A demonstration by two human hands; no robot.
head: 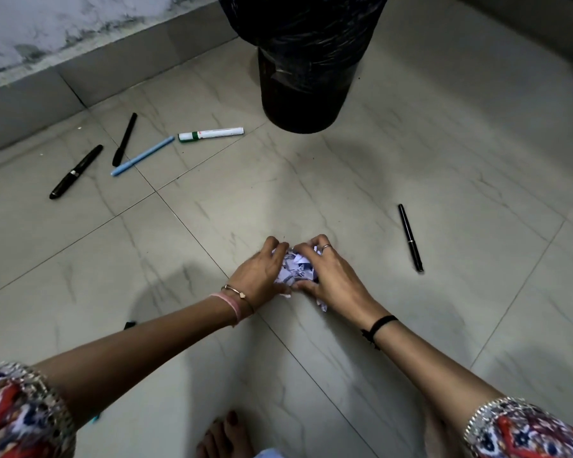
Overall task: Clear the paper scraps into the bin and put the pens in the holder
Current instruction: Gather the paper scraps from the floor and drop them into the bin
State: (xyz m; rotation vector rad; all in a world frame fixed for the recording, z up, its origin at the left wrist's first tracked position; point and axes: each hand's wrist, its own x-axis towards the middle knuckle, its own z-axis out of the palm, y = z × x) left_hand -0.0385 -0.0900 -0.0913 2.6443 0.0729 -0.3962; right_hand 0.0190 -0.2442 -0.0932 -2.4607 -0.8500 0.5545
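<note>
A heap of torn paper scraps (295, 267) lies on the tiled floor, cupped between my left hand (262, 271) and my right hand (334, 276), both curled around it. One scrap (322, 306) pokes out under my right wrist. The bin (303, 61), black with a black liner, stands at the far middle. To the left lie two black pens (76, 171) (124, 139), a light blue pen (143, 156) and a white marker with a green cap (210, 133). Another black pen (410, 237) lies to the right of my hands. No holder is in view.
A grey skirting and stained wall (80, 44) run along the far left. My bare foot (225, 434) is at the bottom middle. A small dark object (129, 324) and something teal (96, 418) peek out beside my left forearm.
</note>
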